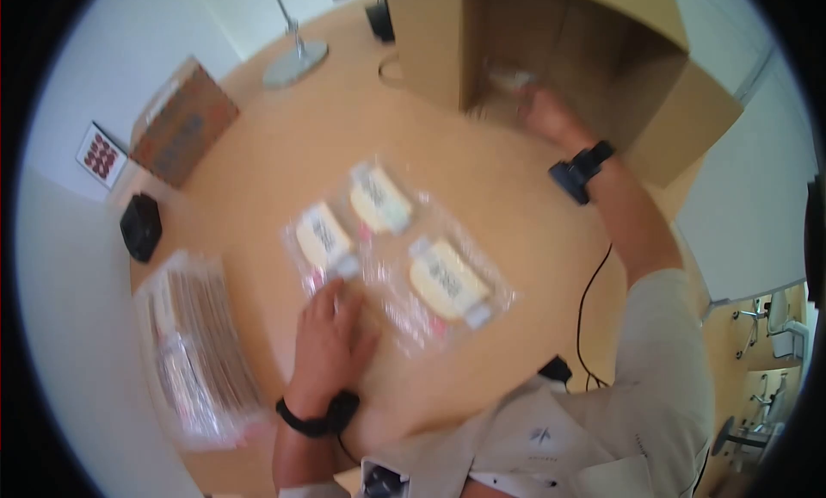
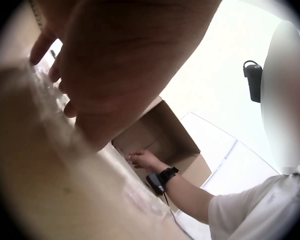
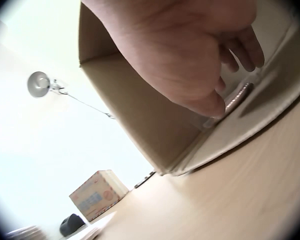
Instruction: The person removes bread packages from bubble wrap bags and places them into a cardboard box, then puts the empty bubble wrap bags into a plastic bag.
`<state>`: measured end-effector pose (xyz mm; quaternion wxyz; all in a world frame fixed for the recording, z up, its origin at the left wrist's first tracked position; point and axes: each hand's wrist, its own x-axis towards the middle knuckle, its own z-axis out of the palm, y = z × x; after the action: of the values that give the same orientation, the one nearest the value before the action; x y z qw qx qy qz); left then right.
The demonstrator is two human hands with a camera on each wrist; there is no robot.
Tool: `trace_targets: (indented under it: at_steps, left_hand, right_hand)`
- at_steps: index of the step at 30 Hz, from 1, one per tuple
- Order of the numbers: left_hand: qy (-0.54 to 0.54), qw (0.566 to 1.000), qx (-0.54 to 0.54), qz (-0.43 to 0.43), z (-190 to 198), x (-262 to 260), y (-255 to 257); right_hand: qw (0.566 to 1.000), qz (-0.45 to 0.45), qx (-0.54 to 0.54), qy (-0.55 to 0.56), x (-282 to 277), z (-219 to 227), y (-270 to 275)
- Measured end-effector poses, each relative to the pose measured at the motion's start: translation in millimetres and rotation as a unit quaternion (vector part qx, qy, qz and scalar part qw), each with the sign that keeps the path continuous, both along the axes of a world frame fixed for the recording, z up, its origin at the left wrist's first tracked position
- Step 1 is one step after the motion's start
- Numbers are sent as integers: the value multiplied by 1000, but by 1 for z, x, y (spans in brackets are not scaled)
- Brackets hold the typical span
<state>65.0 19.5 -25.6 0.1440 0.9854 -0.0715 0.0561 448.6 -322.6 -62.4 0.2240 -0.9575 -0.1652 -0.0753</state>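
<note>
Three clear plastic bags lie on the table, each around a cream-coloured packet with dark print: a left packet (image 1: 320, 231), an upper packet (image 1: 374, 192) and a lower right packet (image 1: 446, 278). My left hand (image 1: 331, 339) rests with its fingertips at the near edge of the left bag, fingers loosely extended. My right hand (image 1: 551, 117) reaches into the mouth of a large cardboard box (image 1: 426, 46). In the right wrist view its fingers are spread loosely over a clear-bagged item (image 3: 236, 100) on the box floor; the thumb overlaps that item's near end.
Many bagged packets form a stack (image 1: 202, 343) at the left. Behind stand a smaller printed carton (image 1: 185, 123), a black object (image 1: 140, 227) and a lamp base (image 1: 297, 63). A black cable (image 1: 581, 309) runs along the right side. An open box flap (image 1: 693, 123) sticks out rightward.
</note>
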Motion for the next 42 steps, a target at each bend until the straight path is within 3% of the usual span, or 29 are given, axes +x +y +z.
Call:
trace_targets:
  at_steps: [2,4,6,9,10,12,19,22,25,27,31,33,37,39,40,42]
  left_hand:
    - [-32,999,32,-10,9,-3,-8]
    - [-45,997,56,-24,24,-11,-22]
    - [50,990,-83,-104,34,-16,-41]
    - [69,988,-29,-134,38,-10,-73]
    - [40,989,-10,-145,27,-7,-76]
    - [29,991,-7,-129,0,-5,-77]
    - [47,986,-98,-126,-5,-1,-67]
    - [74,977,-138,-145,-4,2,-62]
    - [114,973,-157,-122,-1,1,-61]
    - [118,973,-154,-128,-2,2,-60]
    - [111,974,-146,-132,-5,1,-58]
    - [92,975,-142,-147,-7,-1,-59]
    - [82,973,-149,-159,-6,-2,-56]
    - [83,975,-136,-153,-7,-2,-54]
    - [85,978,-122,-147,-7,-2,-54]
    - [86,976,-136,-143,-10,-2,-53]
  right_hand:
    - [986,110,66,-106,-26,-8,-10]
    - [981,172,76,-49,-93,17,-9]
    - [958,278,64,-33,-153,34,-16]
    - [922,386,18,26,-211,45,-26]
    - [921,388,17,22,-226,48,-27]
    - [907,405,28,116,-251,52,-28]
    - [921,371,45,111,-291,40,-22]
    - [936,320,63,133,-297,32,-10]
    - [960,246,5,137,-295,23,0]
    - [933,208,101,276,-293,19,5]
    - [913,193,146,329,-285,-1,15]
    - [885,147,217,384,-285,0,17]
    - [867,152,227,417,-284,12,3]
    - [737,133,365,553,-286,16,-25]
    - [739,131,362,553,-291,19,-40]
    - [642,168,498,558,-307,26,-66]
